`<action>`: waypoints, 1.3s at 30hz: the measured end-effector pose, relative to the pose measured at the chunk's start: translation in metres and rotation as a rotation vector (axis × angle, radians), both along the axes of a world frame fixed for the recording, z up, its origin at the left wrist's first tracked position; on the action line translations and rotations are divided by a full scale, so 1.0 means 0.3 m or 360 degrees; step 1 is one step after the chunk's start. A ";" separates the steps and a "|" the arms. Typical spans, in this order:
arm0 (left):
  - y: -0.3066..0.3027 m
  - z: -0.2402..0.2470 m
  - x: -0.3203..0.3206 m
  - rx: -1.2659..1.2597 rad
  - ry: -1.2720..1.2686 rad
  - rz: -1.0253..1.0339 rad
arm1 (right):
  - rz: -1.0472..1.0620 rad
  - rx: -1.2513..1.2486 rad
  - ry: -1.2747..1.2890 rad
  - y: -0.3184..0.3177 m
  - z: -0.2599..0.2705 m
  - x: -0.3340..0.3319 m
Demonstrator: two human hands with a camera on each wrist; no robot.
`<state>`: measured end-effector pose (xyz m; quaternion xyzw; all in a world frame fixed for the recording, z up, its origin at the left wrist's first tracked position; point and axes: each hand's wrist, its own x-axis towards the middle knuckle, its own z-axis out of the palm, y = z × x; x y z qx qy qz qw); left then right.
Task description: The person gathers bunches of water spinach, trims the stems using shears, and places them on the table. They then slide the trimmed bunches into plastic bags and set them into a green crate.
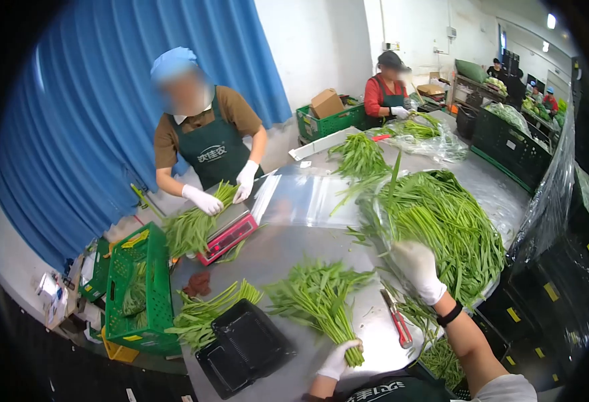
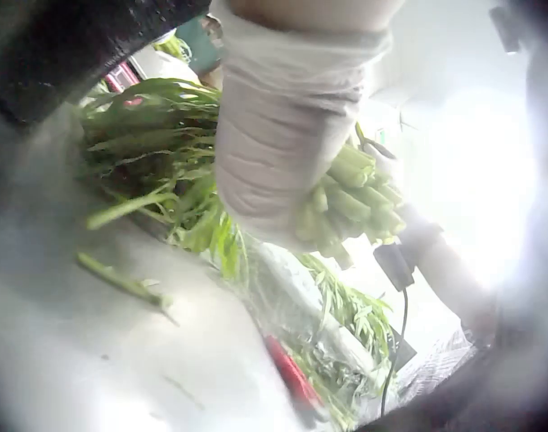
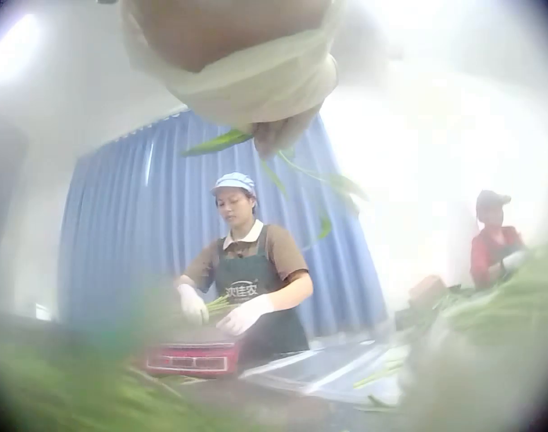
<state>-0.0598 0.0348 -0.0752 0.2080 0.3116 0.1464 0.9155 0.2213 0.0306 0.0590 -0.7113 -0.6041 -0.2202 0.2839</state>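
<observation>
My left hand (image 1: 335,362), in a white glove, grips a bundle of leafy green stalks (image 1: 321,301) near its cut ends, low over the metal table (image 1: 294,244). In the left wrist view the glove (image 2: 274,144) wraps round the thick stalk ends (image 2: 355,207). My gloved right hand (image 1: 418,268) is at the left edge of the large heap of greens (image 1: 448,228). The right wrist view has that hand (image 3: 256,99) pinching a few thin leafy stems (image 3: 296,166). A red-handled knife (image 1: 399,321) lies between the two hands.
A black tray (image 1: 244,348) and another bunch of stalks (image 1: 207,311) lie at the left. Across the table a person in a blue cap (image 1: 207,134) handles greens on a red scale (image 1: 227,239). Green crates (image 1: 143,295) stand at the left; another worker (image 1: 389,94) is at the back.
</observation>
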 end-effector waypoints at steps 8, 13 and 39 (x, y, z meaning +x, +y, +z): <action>-0.109 -0.161 0.136 0.0702 0.0570 0.0133 | 0.0237 -0.1415 0.1479 -0.256 -0.330 -0.331; -0.108 -0.186 0.081 0.0923 0.0423 -0.0108 | 0.0139 -0.1410 0.1949 -0.229 -0.468 -0.381; -0.065 -0.149 -0.043 0.0617 0.0437 -0.0162 | 0.0310 -0.1171 0.3159 -0.239 -0.519 -0.379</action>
